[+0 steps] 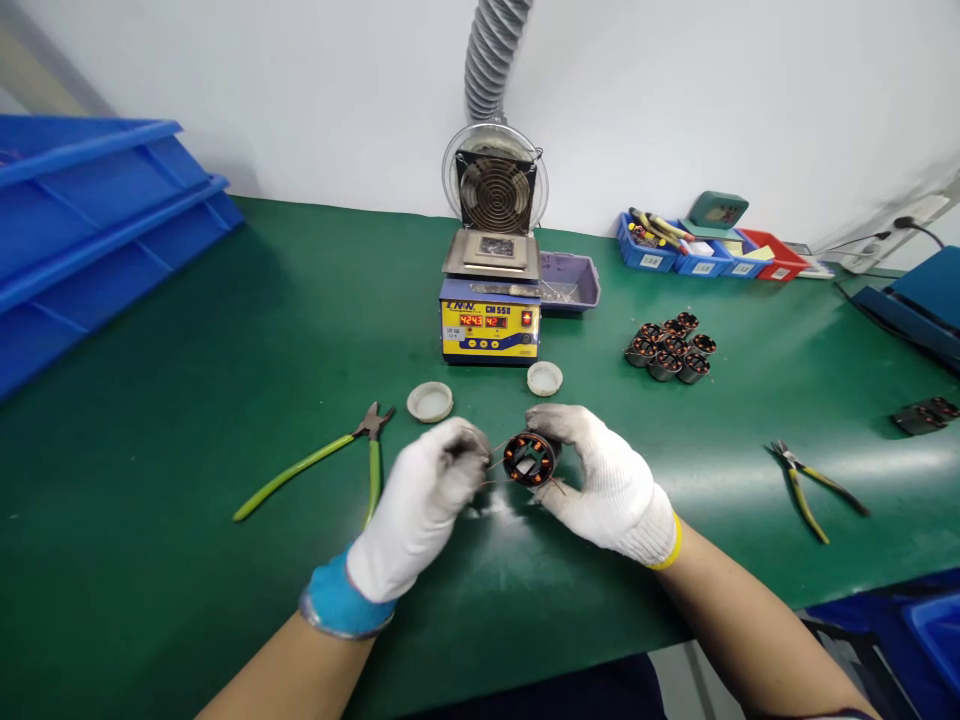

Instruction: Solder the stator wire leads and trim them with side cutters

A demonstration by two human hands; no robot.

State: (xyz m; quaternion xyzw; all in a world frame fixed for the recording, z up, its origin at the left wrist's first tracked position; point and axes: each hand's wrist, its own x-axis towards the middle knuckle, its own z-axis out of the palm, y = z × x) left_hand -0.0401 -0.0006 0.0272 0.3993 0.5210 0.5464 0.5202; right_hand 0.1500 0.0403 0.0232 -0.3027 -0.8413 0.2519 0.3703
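Observation:
My right hand point(600, 475), in a white knit glove with a yellow cuff, holds a black motor stator point(531, 460) by its side. The stator's open end, ringed with copper windings, faces me. Thin copper wires point(496, 456) stick out from it to the left. My left hand point(427, 495), gloved in white with a blue cuff, is closed with its fingertips at these wires, slightly blurred. Next to that hand lie green-handled cutters point(373, 425) with their jaws apart. Two small white dishes point(430, 402) sit just beyond my hands.
A yellow-blue solder pot point(491, 325) with a fan point(496, 190) stands ahead, beside a purple tray point(581, 280). More stators point(667, 350) cluster to the right, with pliers point(799, 475) nearer me. Small bins point(649, 255) line the wall; blue crates point(97, 240) stand left.

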